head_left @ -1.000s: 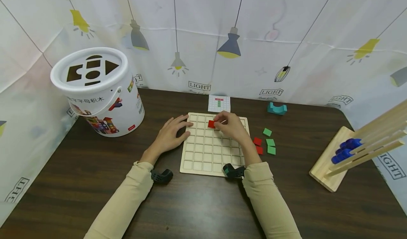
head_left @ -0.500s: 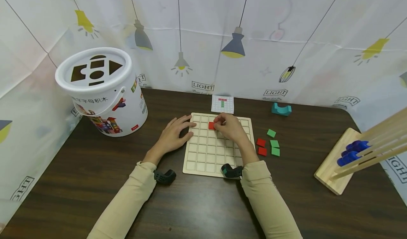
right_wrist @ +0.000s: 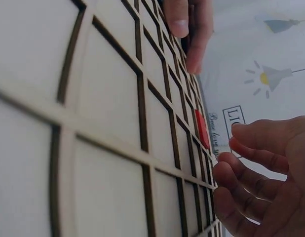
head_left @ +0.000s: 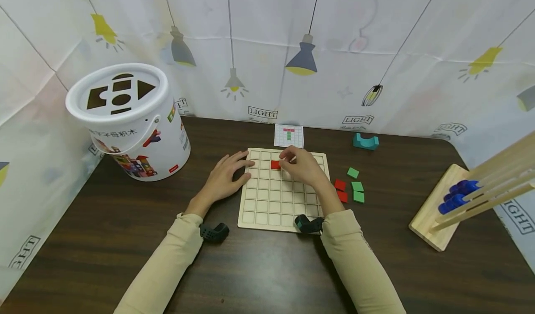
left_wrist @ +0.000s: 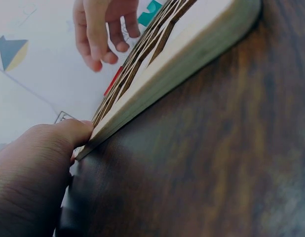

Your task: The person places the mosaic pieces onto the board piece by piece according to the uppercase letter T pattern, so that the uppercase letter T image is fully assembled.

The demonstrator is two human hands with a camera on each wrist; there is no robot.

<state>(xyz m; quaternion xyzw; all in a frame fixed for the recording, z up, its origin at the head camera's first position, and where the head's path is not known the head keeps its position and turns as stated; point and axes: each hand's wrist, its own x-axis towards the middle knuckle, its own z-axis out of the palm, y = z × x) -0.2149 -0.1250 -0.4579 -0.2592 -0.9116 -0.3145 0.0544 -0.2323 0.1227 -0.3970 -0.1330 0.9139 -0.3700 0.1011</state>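
A square wooden grid board (head_left: 267, 207) lies on the dark table. One red square tile (head_left: 275, 165) sits in a cell of its second row from the top, flat as far as the right wrist view shows. My right hand (head_left: 302, 166) hovers over the board just right of that tile; in the right wrist view its loosely bent fingers (right_wrist: 231, 190) are apart from it and hold nothing. My left hand (head_left: 225, 177) rests at the board's upper left edge, fingers spread, its thumb (left_wrist: 76, 132) touching the edge in the left wrist view.
Right of the board lie two red tiles (head_left: 341, 196) and several green tiles (head_left: 357, 186). A pattern card (head_left: 289, 136) is behind the board. Around it stand a teal arch block (head_left: 366, 142), a wooden peg stand (head_left: 434, 228) with blue beads and a white bucket (head_left: 167, 142).
The red tile, earlier tilted at my right fingertips, now lies in its cell. My right fingers have let go of it. The left hand has stayed at the board's edge.
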